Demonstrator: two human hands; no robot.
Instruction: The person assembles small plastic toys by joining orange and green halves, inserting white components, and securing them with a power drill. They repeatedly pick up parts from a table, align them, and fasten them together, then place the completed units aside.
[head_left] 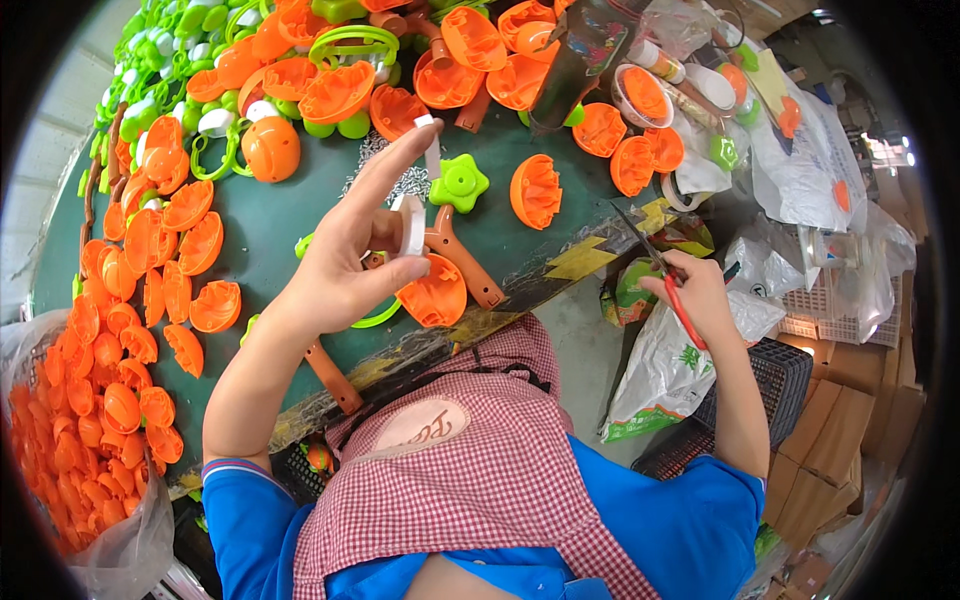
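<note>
Orange shells and green star are smooth, glossy plastic. Scissors show metal blades, red plastic handles. The apron is matt woven cloth; the white bag, crinkled plastic film.

Your left hand is raised above the table, palm turned rightward. Its index finger extends nearly straight, slanting up and away from the table's near edge; the thumb points right, set well apart from the index finger. The other fingers are folded inward in a light grip, partly hidden. Your bare left forearm crosses the near edge of the table, its wrist close to straight. Your right hand is off the table, beyond its right end, fingers curled in a firm grip. Your bare right forearm also lies clear of the table.
</note>
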